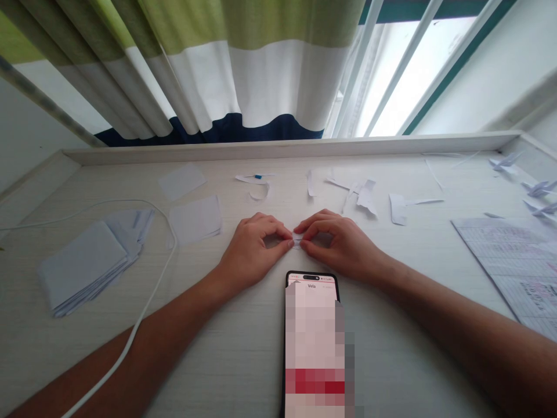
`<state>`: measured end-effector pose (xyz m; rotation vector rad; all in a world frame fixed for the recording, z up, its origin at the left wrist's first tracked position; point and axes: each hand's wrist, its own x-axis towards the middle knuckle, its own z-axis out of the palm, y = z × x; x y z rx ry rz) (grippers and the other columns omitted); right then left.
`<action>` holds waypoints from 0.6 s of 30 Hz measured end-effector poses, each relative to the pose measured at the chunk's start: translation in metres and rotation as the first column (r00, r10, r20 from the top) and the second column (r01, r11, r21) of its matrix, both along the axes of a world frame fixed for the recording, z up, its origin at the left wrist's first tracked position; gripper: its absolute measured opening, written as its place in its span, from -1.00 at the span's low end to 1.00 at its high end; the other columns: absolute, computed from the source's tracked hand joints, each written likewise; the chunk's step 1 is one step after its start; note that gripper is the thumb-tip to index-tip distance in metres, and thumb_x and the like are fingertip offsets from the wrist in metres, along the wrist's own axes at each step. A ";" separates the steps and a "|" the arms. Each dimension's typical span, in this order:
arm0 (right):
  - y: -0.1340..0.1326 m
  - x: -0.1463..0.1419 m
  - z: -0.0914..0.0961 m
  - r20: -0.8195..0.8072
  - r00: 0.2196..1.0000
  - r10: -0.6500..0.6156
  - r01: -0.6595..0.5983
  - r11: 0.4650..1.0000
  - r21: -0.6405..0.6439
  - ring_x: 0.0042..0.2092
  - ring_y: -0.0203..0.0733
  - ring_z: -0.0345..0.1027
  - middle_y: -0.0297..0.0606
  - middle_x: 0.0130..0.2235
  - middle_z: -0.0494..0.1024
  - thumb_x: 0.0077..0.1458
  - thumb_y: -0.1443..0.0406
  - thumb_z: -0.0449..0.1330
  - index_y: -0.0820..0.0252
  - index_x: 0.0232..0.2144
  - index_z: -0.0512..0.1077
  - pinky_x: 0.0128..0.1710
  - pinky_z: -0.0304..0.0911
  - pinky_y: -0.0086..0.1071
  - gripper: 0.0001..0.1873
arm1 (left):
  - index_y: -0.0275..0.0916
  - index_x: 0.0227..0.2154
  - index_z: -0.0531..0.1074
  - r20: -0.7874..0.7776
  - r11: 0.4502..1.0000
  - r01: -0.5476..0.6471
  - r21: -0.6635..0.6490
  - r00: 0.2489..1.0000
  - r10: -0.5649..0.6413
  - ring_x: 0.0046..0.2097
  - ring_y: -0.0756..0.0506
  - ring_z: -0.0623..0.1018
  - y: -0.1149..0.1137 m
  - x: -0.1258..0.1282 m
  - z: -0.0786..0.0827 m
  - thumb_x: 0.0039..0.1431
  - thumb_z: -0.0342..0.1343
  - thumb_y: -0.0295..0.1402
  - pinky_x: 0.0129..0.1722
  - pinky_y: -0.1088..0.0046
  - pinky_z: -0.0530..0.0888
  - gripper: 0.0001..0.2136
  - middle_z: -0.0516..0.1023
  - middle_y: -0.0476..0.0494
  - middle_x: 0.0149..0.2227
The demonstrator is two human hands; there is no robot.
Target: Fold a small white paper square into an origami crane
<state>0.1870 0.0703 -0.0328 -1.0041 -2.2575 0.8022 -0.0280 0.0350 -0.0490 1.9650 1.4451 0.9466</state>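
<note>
On the desk (pixel 243 360), the stack (pixel 85 261) lies toward the left edge, with loose sheets (pixel 195 219) to its right. The cable (pixel 151 299) runs across the left forearm, so that arm would do best to turn from the wrist rather than sweep sideways and drag it.

The left hand (pixel 256 241) has thumb and forefinger closed in a fine pinch on the left end of the slip (pixel 297 238), the other fingers curled behind. The slip sits between the two hands, about midway between the desk's left and right edges; whether it rests on the surface or is just above it, I cannot tell. A piece this small would seem to want light, level pressure from both sides, ends lined up before any crease is pressed, and a hard surface underneath.

The phone (pixel 311 342) lies below the slip, on the side nearer the person; wrists held clear of it would leave room to work.

The right hand (pixel 337 238) mirrors the left: thumb and forefinger nipped on the slip's right end, wrist low, forearm slanting in from the desk's right side. Beyond it are scraps (pixel 365 197), then folded pieces (pixel 539 188) near the far right corner.
</note>
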 end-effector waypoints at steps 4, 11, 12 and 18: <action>-0.002 0.000 0.000 -0.014 0.999 -0.042 0.042 0.999 -0.027 -0.10 -0.06 0.60 -0.23 -0.17 0.72 0.12 0.47 0.30 0.10 -0.32 0.61 0.00 0.47 -0.16 -0.83 | -0.10 -0.34 0.65 0.018 0.999 -0.023 -0.028 1.000 0.024 -0.09 -0.18 0.61 0.001 0.001 0.000 0.17 0.35 -0.38 0.06 0.09 0.47 -0.97 0.72 -0.04 -0.24; 0.004 0.004 0.004 0.023 1.000 -0.013 0.016 0.994 -0.107 -0.06 -0.05 0.59 -0.24 -0.14 0.69 0.13 0.43 0.31 0.07 -0.18 0.64 0.01 0.48 -0.15 -0.77 | -0.08 -0.33 0.65 0.017 0.996 -0.056 -0.063 0.998 0.057 -0.10 -0.19 0.63 0.000 0.001 0.004 0.15 0.35 -0.37 0.07 0.08 0.50 -0.96 0.72 -0.03 -0.24; 0.005 0.005 0.005 0.018 1.000 -0.002 0.004 0.993 -0.119 -0.04 -0.05 0.59 -0.24 -0.13 0.70 0.12 0.43 0.31 0.07 -0.18 0.64 0.03 0.48 -0.15 -0.77 | -0.07 -0.32 0.65 0.010 0.996 -0.065 -0.063 0.998 0.066 -0.10 -0.19 0.63 0.000 0.001 0.004 0.15 0.36 -0.36 0.08 0.08 0.50 -0.95 0.71 -0.03 -0.23; 0.006 0.005 0.007 -0.065 0.997 -0.027 0.011 0.973 -0.231 -0.11 -0.09 0.63 -0.25 -0.14 0.74 0.22 0.41 0.21 0.12 -0.19 0.65 -0.02 0.50 -0.20 -0.78 | -0.07 -0.32 0.65 -0.004 0.994 -0.070 -0.079 0.998 0.070 -0.12 -0.18 0.63 0.000 0.002 0.007 0.15 0.36 -0.37 0.12 0.06 0.48 -0.95 0.71 -0.02 -0.24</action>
